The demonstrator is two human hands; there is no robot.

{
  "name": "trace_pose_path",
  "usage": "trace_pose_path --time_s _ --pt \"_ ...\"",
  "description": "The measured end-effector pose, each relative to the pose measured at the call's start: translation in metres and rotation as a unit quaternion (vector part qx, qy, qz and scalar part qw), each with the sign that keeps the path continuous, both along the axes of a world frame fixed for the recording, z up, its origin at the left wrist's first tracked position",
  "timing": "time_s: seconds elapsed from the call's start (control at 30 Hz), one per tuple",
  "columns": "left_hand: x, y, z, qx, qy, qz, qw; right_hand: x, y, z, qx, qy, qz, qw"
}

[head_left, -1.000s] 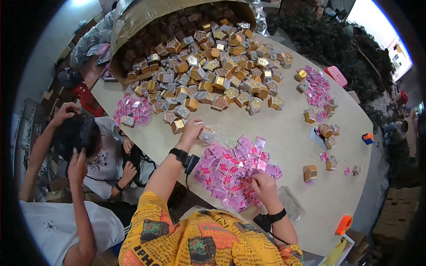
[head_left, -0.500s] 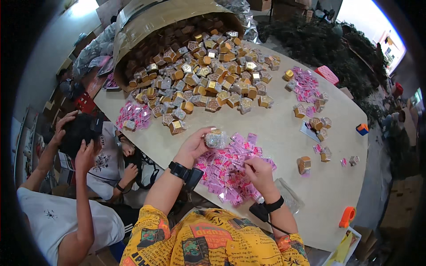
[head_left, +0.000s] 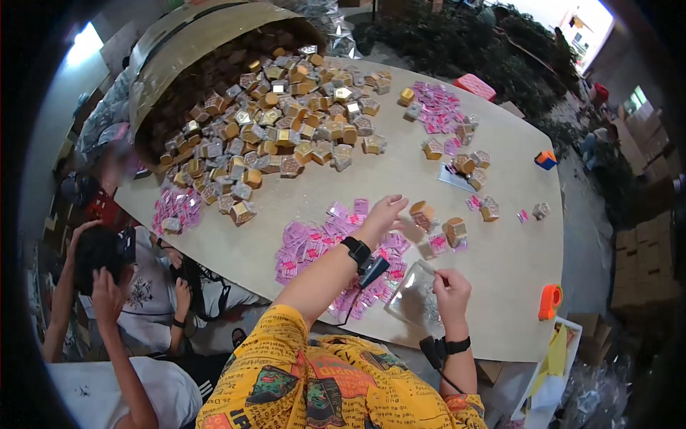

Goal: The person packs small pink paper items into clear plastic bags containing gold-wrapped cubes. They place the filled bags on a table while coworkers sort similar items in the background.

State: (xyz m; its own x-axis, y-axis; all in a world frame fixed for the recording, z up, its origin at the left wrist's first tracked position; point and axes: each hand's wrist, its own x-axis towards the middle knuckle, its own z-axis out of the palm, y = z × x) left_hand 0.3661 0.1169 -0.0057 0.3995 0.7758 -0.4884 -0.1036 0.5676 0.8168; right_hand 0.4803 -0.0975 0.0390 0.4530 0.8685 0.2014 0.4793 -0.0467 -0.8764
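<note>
My left hand [head_left: 384, 218] reaches over the pile of small pink packets [head_left: 307, 247], fingers stretched and apart, slightly blurred. Just beyond its fingertips a gold, many-sided box [head_left: 422, 214] stands on the table. A second gold box [head_left: 455, 232] is to the right of it, with a pink packet [head_left: 437, 244] lying between and below them. My right hand [head_left: 452, 287] is closed in a pinch at the upper right edge of a clear plastic bag [head_left: 413, 294], which lies at the table's near edge beside the pink pile.
A big cardboard box [head_left: 153, 79] on its side spills many plastic-wrapped gold boxes [head_left: 264, 132] over the far left. More pink packets [head_left: 437, 107] and gold boxes line the right side, near an orange tape dispenser [head_left: 550, 301]. Two people [head_left: 136, 286] are at the left.
My left hand has moved right and let go of the wrapped gold box, which now stands beside the other one. My right hand has moved to the plastic bag and pinches it. The view has shifted.
</note>
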Motion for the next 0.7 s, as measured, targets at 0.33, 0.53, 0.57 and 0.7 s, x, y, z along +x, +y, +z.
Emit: trace_pose_path --time_s 0.33,0.53,0.57,0.7 --pt "-0.145 0.119 -0.056 0.345 0.512 0.005 0.787 -0.009 -0.024 -0.031 -0.085 0.004 -0.046 0.995" --pt "-0.129 0.191 -0.047 0.528 0.548 -0.179 0.623 -0.035 0.020 -0.031 -0.059 -0.060 0.027 0.996" --pt "-0.118 0.197 -0.049 0.559 0.544 -0.193 0.596 -0.041 0.029 -0.026 -0.041 -0.093 0.045 0.994" --pt "-0.085 0.215 -0.068 0.591 0.545 -0.253 0.538 -0.060 0.044 -0.018 -0.105 -0.094 0.085 0.986"
